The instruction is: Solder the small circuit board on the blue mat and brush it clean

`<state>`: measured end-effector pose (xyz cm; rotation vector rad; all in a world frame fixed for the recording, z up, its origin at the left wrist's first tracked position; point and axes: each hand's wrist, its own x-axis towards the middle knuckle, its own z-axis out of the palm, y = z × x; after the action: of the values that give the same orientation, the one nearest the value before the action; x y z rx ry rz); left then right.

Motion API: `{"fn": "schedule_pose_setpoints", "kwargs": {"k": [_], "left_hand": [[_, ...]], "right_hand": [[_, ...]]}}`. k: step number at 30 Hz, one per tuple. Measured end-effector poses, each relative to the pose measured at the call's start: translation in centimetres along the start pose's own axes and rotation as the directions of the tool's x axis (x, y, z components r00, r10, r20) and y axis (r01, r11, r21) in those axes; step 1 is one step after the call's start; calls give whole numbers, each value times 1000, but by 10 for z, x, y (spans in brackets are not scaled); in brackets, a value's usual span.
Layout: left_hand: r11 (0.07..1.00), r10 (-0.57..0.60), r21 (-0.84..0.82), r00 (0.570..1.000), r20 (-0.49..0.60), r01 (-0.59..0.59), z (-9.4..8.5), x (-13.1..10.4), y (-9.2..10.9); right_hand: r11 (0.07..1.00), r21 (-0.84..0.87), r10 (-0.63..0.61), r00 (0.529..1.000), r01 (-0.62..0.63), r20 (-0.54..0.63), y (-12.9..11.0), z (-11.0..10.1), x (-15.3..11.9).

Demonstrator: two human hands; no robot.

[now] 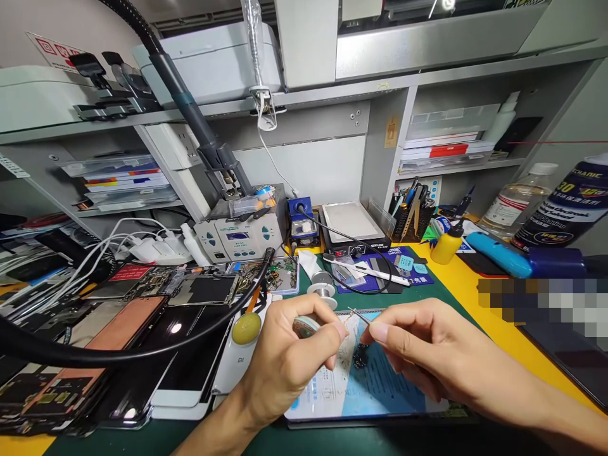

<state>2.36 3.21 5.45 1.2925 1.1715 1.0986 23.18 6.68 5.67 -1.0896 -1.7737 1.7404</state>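
My left hand is closed in a pinch above the blue and white mat, with a rounded greenish object partly showing inside its curled fingers. A tiny strip sticks up from its fingertips. My right hand pinches thin metal tweezers, whose tip points left toward that strip; whether they touch is too small to tell. Below and between both hands, a small black component lies on the printed mat.
Phones and phone parts cover the left side. A solder spool stands behind my left hand. Farther back are a grey station, a hot plate and a yellow bottle. A black hose arcs across the left.
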Motion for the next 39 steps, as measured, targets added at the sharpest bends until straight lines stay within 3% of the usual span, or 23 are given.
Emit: {"fn": "schedule_pose_setpoints", "kwargs": {"k": [12, 18, 29, 39], "left_hand": [[998, -3, 59, 1000, 26, 2, 0, 1, 4], [995, -9, 96, 1000, -29, 12, 1, 0, 4], [995, -90, 45, 995, -41, 92, 3, 0, 4], [995, -80, 52, 996, -38, 82, 5, 1, 6]], "right_hand": [[1000, 4, 0, 1000, 0, 14, 6, -4, -1], [1000, -27, 11, 1000, -12, -8, 4, -2, -1], [997, -39, 73, 997, -74, -6, -1, 0, -2], [998, -35, 54, 998, -54, 12, 1, 1, -2]]}}
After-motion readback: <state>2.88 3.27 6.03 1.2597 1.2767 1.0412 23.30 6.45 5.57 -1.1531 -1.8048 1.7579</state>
